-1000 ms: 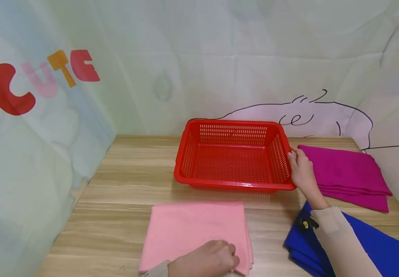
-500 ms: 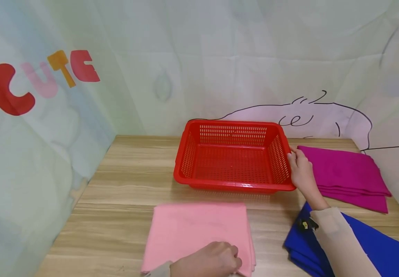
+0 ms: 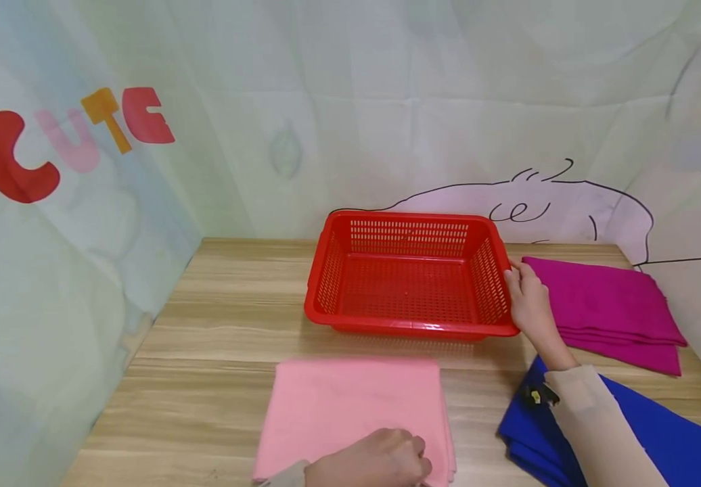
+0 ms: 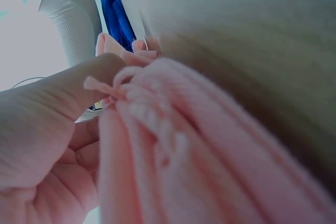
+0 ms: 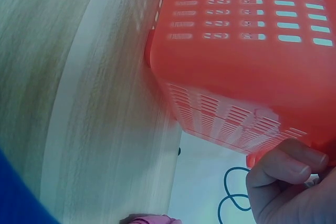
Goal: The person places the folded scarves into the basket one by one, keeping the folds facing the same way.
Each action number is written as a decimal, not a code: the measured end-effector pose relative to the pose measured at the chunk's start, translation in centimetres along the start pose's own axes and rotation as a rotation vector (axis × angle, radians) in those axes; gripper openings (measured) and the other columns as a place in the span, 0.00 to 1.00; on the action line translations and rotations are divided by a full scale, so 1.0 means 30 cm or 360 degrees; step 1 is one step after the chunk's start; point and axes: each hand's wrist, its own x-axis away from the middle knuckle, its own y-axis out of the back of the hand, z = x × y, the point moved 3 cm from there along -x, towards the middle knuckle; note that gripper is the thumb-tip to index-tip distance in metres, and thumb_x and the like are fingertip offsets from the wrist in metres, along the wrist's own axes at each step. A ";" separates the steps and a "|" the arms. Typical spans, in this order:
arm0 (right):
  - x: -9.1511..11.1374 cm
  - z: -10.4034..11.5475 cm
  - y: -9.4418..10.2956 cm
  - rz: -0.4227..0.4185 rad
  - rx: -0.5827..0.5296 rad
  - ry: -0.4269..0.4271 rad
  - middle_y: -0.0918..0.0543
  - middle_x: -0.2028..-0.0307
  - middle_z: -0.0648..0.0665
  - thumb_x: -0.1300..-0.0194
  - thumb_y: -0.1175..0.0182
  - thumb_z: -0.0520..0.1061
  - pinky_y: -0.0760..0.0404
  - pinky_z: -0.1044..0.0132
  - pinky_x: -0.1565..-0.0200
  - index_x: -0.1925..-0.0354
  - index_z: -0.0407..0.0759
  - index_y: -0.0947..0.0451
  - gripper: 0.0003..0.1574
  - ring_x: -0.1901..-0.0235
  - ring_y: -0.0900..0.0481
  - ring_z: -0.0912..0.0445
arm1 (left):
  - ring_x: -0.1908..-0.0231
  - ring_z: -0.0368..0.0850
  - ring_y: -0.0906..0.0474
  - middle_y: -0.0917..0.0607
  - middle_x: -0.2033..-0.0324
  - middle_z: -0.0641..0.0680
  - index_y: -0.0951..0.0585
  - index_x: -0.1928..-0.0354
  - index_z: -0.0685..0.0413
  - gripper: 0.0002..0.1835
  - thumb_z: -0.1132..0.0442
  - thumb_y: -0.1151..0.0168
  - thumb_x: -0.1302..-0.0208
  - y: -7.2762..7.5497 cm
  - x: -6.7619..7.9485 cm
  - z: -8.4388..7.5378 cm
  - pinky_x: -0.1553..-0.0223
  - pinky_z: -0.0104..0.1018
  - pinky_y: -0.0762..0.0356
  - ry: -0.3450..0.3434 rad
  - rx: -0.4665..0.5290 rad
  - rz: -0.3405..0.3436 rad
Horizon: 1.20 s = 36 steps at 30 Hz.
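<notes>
A folded pink cloth (image 3: 350,399) lies on the table in front of the basket, in the lower middle of the head view. My left hand (image 3: 375,460) is curled at its near right edge; in the left wrist view the thumb lies along the layered, fringed edge of the pink cloth (image 4: 194,145) and the fingers curl beneath. Farther back stands a red perforated plastic basket (image 3: 408,329) with nothing inside. At its right end my right hand (image 3: 530,301) grips the rim, and the right wrist view shows fingers curled at the rim of the red basket (image 5: 236,77).
To the right lies a folded magenta cloth (image 3: 612,304), just beyond the right hand. A folded blue cloth (image 3: 661,419) is partly covered by the right forearm. A printed fabric backdrop (image 3: 253,122) borders the wooden table (image 3: 204,345) at the back and sides.
The left hand and the pink cloth have shifted slightly to the right together. The right hand and the basket have stayed in place.
</notes>
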 end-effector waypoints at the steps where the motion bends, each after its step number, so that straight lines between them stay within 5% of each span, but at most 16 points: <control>1: 0.000 0.001 0.000 0.0002 -0.0001 0.0000 0.21 0.52 0.21 0.19 0.59 0.43 0.20 0.41 0.57 0.33 0.24 0.37 0.27 0.59 0.19 0.34 | 0.83 0.30 0.41 0.31 0.83 0.39 0.23 0.78 0.41 0.10 0.57 0.33 0.43 0.001 -0.001 -0.001 0.80 0.18 0.44 -0.0001 0.0011 0.0004; 19: -0.004 0.006 0.002 -0.0001 0.0000 -0.0002 0.21 0.53 0.21 0.19 0.58 0.43 0.20 0.41 0.57 0.33 0.24 0.37 0.27 0.59 0.19 0.33 | 0.81 0.27 0.39 0.29 0.82 0.37 0.20 0.75 0.38 0.06 0.54 0.33 0.42 0.003 -0.035 -0.018 0.79 0.17 0.43 -0.0050 0.0007 0.0102; 36: -0.003 0.003 0.002 0.0032 -0.0001 -0.0017 0.22 0.52 0.20 0.19 0.60 0.44 0.21 0.38 0.55 0.33 0.23 0.38 0.28 0.57 0.20 0.32 | 0.76 0.24 0.38 0.29 0.80 0.32 0.21 0.70 0.31 0.05 0.51 0.34 0.39 0.001 -0.070 -0.043 0.74 0.17 0.39 -0.0011 0.0261 0.0365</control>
